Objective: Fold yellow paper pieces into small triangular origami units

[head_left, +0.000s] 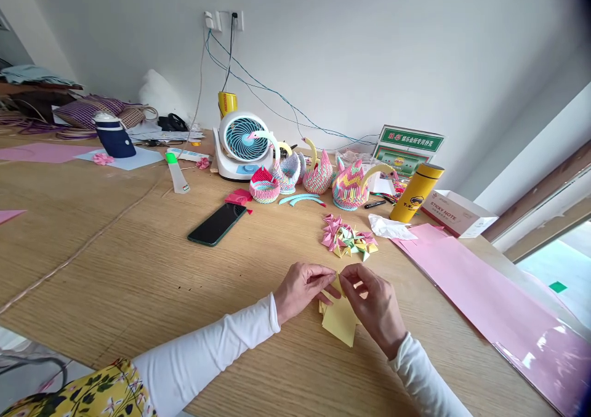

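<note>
Together, left hand, right hand, pinching yellow paper

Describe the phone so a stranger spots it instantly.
Start at the white desk fan by the back wall, then come toward the camera across the wooden table. The phone lies flat, screen dark, left of the folded-paper pile. It is the only black slab among pastel paper.

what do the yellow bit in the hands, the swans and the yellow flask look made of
Yellow piece: thin matte paper, creased flat, pinched by both hands.
Swans: many small folded paper units, matte, seemingly interlocked.
Flask: smooth, slightly glossy; probably coated metal, possibly plastic.
</note>
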Tool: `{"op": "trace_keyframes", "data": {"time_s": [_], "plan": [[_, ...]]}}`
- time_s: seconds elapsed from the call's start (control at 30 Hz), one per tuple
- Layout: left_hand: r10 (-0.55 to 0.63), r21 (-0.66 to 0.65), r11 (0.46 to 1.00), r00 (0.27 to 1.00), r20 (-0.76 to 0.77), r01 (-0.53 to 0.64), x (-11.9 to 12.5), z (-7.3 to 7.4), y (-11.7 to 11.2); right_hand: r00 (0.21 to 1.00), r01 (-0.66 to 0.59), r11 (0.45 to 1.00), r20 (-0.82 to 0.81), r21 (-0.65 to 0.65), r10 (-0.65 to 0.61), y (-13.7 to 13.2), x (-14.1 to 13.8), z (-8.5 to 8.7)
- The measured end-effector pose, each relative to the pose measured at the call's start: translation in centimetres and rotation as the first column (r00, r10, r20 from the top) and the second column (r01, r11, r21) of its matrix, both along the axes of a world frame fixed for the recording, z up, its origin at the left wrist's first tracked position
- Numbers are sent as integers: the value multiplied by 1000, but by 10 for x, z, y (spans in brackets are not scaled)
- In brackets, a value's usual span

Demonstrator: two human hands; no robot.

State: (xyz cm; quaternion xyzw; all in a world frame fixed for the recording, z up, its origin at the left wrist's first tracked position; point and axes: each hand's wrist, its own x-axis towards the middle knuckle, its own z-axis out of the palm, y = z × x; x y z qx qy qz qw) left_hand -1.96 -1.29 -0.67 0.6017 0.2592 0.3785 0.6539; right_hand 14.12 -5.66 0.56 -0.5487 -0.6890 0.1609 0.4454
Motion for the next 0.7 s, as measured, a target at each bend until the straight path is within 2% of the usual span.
{"op": "trace_keyframes", "data": {"time_s": [0.1,0.27,0.4,0.53,0.7], "plan": [[3,-41,999,1000,19,-3,0,2,0,996,-12,997,-86,-74,5,-1,1,1],[-7,-109,994,999,54,13,0,6,2,914,-177,943,-402,-281,51,1,7,5],[-18,-130,991,999,47,24,0,7,2,825,-267,905,-564,-332,36,1,9,6],[-33,-128,991,998,47,38,-1,7,1,703,-377,842,-711,-386,-12,0,10,6],[-60,-120,991,997,43,65,-1,6,1,595,-488,766,-802,-418,-58,3,13,2]]}}
